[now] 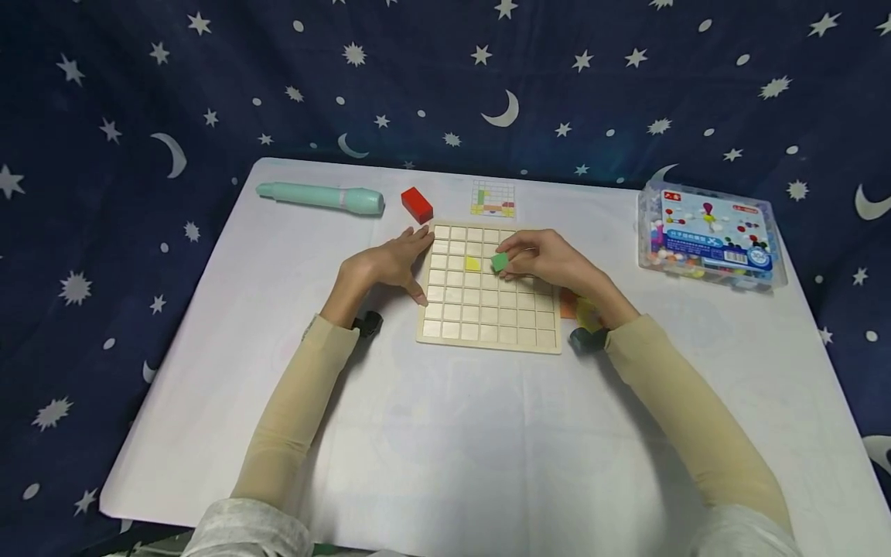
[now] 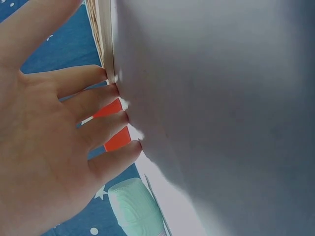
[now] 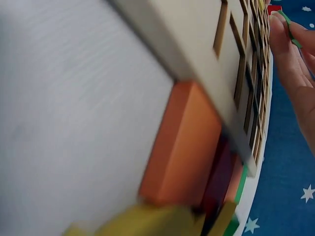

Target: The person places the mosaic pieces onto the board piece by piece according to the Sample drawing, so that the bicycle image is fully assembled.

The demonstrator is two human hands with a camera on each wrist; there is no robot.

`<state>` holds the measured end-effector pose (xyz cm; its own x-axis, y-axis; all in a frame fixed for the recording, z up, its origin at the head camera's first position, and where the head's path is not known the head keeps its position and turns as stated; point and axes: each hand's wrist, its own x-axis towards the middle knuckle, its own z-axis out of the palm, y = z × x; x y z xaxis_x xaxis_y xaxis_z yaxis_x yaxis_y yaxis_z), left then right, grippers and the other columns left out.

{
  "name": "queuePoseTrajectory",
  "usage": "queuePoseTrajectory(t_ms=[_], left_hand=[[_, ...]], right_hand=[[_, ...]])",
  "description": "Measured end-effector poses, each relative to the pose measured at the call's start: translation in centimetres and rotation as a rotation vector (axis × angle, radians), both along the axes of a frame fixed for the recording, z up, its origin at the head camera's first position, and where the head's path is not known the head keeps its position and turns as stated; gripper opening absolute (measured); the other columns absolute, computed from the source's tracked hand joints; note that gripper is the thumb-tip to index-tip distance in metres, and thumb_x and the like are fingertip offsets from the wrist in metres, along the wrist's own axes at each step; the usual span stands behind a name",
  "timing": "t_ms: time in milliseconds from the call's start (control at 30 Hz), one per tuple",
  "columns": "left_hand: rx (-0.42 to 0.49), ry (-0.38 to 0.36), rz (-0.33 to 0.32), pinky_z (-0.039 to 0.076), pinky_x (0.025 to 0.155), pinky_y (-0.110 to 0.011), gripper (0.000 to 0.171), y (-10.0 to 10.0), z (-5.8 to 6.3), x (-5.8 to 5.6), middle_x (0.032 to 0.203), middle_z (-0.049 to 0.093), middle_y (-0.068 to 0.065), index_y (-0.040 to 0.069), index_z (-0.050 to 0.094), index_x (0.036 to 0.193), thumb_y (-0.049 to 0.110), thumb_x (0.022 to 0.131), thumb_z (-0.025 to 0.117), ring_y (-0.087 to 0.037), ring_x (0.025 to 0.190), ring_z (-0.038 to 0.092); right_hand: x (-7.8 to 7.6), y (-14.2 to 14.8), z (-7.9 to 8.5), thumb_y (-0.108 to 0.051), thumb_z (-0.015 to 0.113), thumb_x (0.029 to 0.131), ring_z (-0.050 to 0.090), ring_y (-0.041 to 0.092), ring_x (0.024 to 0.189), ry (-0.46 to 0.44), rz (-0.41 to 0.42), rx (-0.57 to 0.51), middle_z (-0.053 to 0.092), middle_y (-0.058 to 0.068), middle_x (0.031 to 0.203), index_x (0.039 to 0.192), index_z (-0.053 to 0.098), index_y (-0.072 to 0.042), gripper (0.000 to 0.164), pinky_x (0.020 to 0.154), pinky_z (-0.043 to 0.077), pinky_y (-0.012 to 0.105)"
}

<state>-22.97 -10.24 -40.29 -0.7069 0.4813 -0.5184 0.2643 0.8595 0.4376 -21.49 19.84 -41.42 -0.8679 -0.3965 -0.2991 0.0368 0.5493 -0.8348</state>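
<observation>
A wooden grid board (image 1: 480,313) lies flat on the white table. My left hand (image 1: 390,263) rests at its left edge, fingers spread and mostly straight; in the left wrist view the fingertips (image 2: 110,88) reach down beside the board. Over the upper right part of the grid, my right hand (image 1: 546,255) pinches a small green block (image 1: 500,262) between thumb and fingers. That block shows only as a thin green edge in the right wrist view. A yellow piece (image 1: 472,264) sits in a cell left of the green block.
Orange (image 3: 184,147) and yellow blocks (image 3: 152,221) lie against the board's right side, partly under my right wrist. Behind the board are a red block (image 1: 418,205) and a pattern card (image 1: 493,199). A mint-green tube (image 1: 320,197) lies back left, a clear plastic box (image 1: 713,236) back right.
</observation>
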Motion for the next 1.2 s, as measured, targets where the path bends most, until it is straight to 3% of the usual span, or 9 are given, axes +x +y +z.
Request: queuePoseTrajectory(t_ms=[200,433,767,1200], left_hand=[[-0.001,0.002,0.004,0.009,0.13,-0.053,0.128,-0.4,0.0,-0.1,0.175,-0.002,-0.005,0.013,0.008,0.167,0.034,0.074,0.094,-0.026,0.162,-0.008],[0.011,-0.005,0.005,0.01,0.13,-0.052,0.127,-0.6,0.1,-0.1,0.175,-0.001,-0.005,0.014,0.008,0.167,0.034,0.075,0.093,-0.026,0.162,-0.008],[0.005,-0.001,-0.014,0.003,0.131,-0.05,0.125,-0.6,0.0,-0.3,0.175,-0.001,-0.006,0.013,0.009,0.167,0.037,0.075,0.092,-0.026,0.161,-0.007],[0.009,0.002,-0.01,0.005,0.13,-0.054,0.125,-0.6,-0.2,-0.2,0.175,0.0,-0.006,0.013,0.011,0.167,0.038,0.075,0.092,-0.029,0.161,-0.007]], right_hand=[[-0.8,-1.6,0.1,-0.005,0.064,0.096,0.073,0.022,0.097,0.066,0.059,0.028,0.075,0.014,0.109,0.129,0.07,-0.006,0.034,0.1,0.05,0.034],[-1.6,-3.8,0.3,-0.007,0.067,0.096,0.077,0.021,0.083,0.061,0.067,0.06,0.076,0.013,0.1,0.127,0.072,-0.007,0.031,0.092,0.056,0.036],[-2.4,-6.1,0.1,-0.018,0.081,0.089,0.064,0.018,0.085,0.109,0.067,0.11,0.077,0.008,0.097,0.116,0.077,-0.007,0.03,0.075,0.05,0.028],[-2.6,-7.5,-0.2,-0.014,0.083,0.086,0.068,0.018,0.086,0.135,0.11,0.142,0.078,0.011,0.096,0.112,0.078,-0.003,0.029,0.075,0.052,0.025]])
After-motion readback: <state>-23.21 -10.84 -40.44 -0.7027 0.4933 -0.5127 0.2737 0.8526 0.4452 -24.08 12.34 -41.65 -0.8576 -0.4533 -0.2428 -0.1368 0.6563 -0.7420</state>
